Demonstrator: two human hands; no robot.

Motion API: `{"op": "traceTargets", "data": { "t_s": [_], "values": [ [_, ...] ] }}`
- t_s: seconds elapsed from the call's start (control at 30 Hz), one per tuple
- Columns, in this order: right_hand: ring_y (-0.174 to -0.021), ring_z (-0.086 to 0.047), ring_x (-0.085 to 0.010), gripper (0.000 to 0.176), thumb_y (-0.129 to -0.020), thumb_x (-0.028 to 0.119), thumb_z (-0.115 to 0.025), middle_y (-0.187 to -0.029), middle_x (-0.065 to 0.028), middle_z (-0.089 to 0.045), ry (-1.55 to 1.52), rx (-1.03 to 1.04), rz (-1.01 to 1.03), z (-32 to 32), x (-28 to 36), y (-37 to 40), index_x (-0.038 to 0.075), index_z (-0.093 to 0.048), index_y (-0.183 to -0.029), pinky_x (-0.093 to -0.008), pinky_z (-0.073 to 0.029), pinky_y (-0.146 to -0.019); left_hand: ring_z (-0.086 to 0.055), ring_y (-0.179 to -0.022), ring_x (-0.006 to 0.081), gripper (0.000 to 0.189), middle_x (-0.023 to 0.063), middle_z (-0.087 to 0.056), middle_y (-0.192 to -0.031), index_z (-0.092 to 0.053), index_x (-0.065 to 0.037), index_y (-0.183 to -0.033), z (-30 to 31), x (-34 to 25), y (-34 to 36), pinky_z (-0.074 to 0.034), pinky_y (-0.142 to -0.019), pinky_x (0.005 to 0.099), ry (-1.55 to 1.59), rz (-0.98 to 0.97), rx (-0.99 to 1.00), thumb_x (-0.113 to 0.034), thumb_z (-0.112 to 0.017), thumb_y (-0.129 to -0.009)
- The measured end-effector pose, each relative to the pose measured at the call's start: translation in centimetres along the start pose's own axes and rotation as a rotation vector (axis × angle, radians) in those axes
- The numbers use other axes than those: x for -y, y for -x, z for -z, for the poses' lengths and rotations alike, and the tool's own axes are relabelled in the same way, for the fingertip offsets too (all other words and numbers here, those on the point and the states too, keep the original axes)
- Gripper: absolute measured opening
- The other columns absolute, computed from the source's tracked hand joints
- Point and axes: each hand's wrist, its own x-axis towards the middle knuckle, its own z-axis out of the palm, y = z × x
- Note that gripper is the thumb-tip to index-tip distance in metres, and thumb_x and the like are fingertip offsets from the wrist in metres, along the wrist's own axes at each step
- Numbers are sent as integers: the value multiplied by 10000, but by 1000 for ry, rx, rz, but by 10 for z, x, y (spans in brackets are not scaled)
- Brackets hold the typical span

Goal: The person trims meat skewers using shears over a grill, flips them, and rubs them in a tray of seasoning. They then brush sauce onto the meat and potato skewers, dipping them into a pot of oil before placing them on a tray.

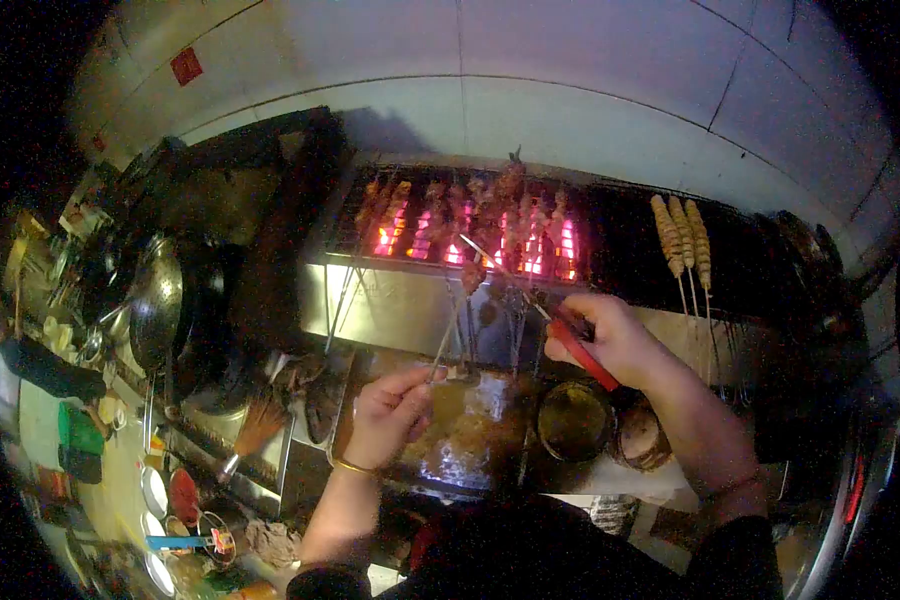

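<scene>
My left hand (pixel 385 412) is closed in a pinch on the lower end of a skewer (pixel 448 338) that points up toward the grill. In my right hand (pixel 615 345) is a pair of red-handled scissors (pixel 582 352), the blades reaching left across the grill's front edge. Close to the blades is a piece of meat (pixel 472 277) on a skewer. Behind it several meat skewers (pixel 510 190) lie over glowing coals on the grill (pixel 610 210). Farther right on the dark part of the grill rest three pale, ridged skewered pieces (pixel 688 238).
A metal tray (pixel 465 430) with brownish liquid lies below the grill. Round containers (pixel 575 420) stand to its right. On the left are a wok (pixel 157 305), a brush (pixel 260 425) and several white bowls (pixel 154 490). A tiled wall (pixel 570 110) closes off the back.
</scene>
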Motion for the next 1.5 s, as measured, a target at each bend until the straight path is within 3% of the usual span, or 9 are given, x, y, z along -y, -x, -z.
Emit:
{"op": "traceTargets", "data": {
  "t_s": [0.17,0.73,0.97,1.0,1.1,1.2,1.33,1.43,1.5],
  "values": [
    [-663,-496,-127,268,-686,154,-699,-695,-49,-540,85,-54,160,1,9,-1,6,-546,-848,-286,-414,-617,-420,-465,32,221,-15,-501,-608,-582,-71,-1082,-2,-3,-5,-312,-393,164,113,0,40,-115,-520,-874],
    [-655,-514,-159,319,-683,215,-714,-713,-88,-550,111,50,-17,-12,8,5,4,-545,-852,-306,-416,-617,-396,-433,57,271,-4,-483,-589,-546,-27,-1113,5,8,-26,-297,-376,178,86,-88,-216,-134,-525,-864],
    [-646,-488,-139,276,-696,139,-709,-696,-47,-525,-100,-54,-30,-38,-64,54,39,-525,-876,-287,-416,-621,-440,-457,62,327,33,-580,-724,-524,-12,-1139,27,15,-90,-337,-389,182,121,14,-239,-81,-506,-820],
    [-672,-507,-140,298,-698,164,-714,-730,-49,-542,-4,-24,-89,-33,-63,63,43,-532,-901,-286,-426,-643,-489,-561,83,303,73,-632,-849,-551,-52,-1142,29,17,-92,-406,-517,179,132,85,-230,-69,-495,-844],
    [-712,-531,-143,352,-694,216,-723,-780,-53,-565,-138,35,-138,-32,-70,84,37,-539,-934,-286,-434,-666,-499,-552,82,434,52,-605,-835,-435,-26,-1228,26,24,-98,-361,-421,194,207,59,-165,-79,-531,-807],
    [-770,-560,-150,400,-685,259,-736,-831,-62,-589,-114,89,-155,-35,-107,100,32,-550,-956,-289,-444,-700,-538,-875,181,466,108,-556,-1088,-404,-59,-1261,10,15,-91,-465,-712,272,209,115,-278,-82,-547,-818],
    [-843,-572,-159,410,-695,240,-723,-872,-90,-596,-216,95,-154,-41,-126,105,6,-543,-979,-295,-450,-759,-376,-1155,226,615,104,-345,-1312,-318,-45,-1299,7,30,-99,-347,-952,335,-338,-207,-411,-69,-629,-768],
    [-857,-568,-164,403,-708,200,-708,-889,-99,-596,-216,64,-206,-39,-113,111,-14,-530,-1000,-297,-449,-769,-353,-1184,242,656,125,-355,-1302,-304,-23,-1302,-25,20,-99,-321,-978,347,-750,-525,-356,-76,-649,-747],
    [-865,-567,-169,396,-715,176,-699,-903,-104,-599,-259,80,-205,-39,-113,111,-22,-528,-1013,-300,-448,-773,-314,-1220,338,947,203,-304,-1320,-210,-10,-1342,-43,-1,-104,-289,-998,396,-1193,-369,-336,-236,-754,-600]
  ]
}}
